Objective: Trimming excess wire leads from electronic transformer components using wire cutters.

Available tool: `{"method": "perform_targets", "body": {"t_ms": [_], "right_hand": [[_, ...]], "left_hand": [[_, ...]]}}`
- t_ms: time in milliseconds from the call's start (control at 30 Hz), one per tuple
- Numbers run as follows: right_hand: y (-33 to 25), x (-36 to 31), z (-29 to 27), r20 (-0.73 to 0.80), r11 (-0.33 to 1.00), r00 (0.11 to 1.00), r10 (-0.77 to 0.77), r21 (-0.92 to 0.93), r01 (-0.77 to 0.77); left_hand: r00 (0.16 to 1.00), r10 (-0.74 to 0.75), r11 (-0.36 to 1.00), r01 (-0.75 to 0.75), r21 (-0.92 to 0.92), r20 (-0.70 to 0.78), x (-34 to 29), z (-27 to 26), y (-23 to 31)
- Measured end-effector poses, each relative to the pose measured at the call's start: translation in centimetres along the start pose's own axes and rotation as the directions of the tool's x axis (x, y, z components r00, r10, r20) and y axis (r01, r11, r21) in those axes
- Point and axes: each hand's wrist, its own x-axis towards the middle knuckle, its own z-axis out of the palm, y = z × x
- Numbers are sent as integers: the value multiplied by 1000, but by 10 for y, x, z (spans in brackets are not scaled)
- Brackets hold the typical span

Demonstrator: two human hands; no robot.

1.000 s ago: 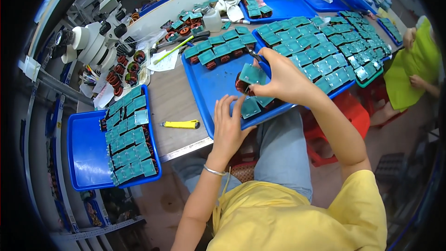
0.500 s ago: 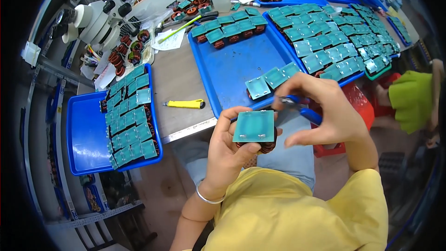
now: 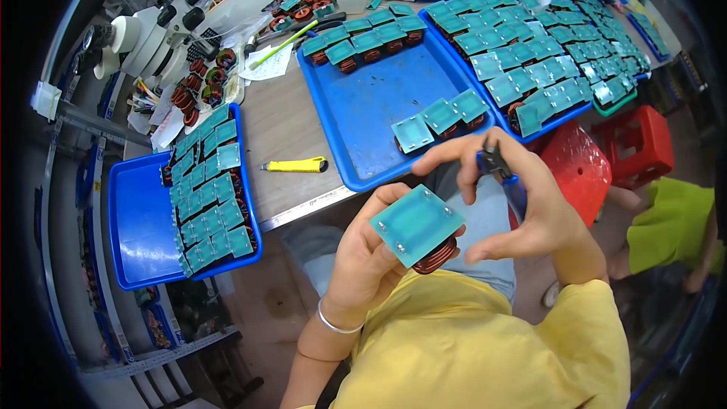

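My left hand (image 3: 362,257) grips a copper-wire coil with a square green board (image 3: 418,221) on top. The board is tilted corner-on, and small shiny solder spots show near its edges. Reddish windings (image 3: 437,255) stick out below it. In my right hand (image 3: 544,204) a pair of blue-handled cutters (image 3: 516,197) is tucked against the palm. Thumb and forefinger of that hand are spread beside the board, apart from it. Just beyond, a blue tray (image 3: 363,117) bears several more board-topped coils along its far and right sides.
A yellow utility knife (image 3: 295,166) lies on the grey table (image 3: 284,117). Full blue trays of coils stand at the right; a partly filled one (image 3: 144,220) is at the left. Microscope parts (image 3: 144,34) crowd the far left. Red stools (image 3: 640,144) and a person in green (image 3: 666,220) are at right.
The board and coil have been turned corner-on in my left hand. My right hand, with the cutters, has swung slightly right and away from the board. The person at right has moved lower.
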Motion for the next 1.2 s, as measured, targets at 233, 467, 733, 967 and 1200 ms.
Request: {"method": "perform_targets", "body": {"t_ms": [233,467,733,967,1200], "right_hand": [[8,1,4,-13,999,999,49,6,-49],[4,-4,14,-145,987,989,-36,-162,12],[-3,-5,10,-141,971,989,-42,-239,7],[-6,-19,-9,-134,933,990,48,-348,-93],[1,-26,-7,81,751,996,-46,-655,88]], "left_hand": [[981,-168,982,175,-76,93,-1,-3,5],[993,-90,996,91,-7,82,0,-7,-2],[999,40,989,-39,146,-10,1,2,3],[991,-133,963,122,-239,-31,0,6,12],[990,5,968,30,248,-140,2,5,8]]}}
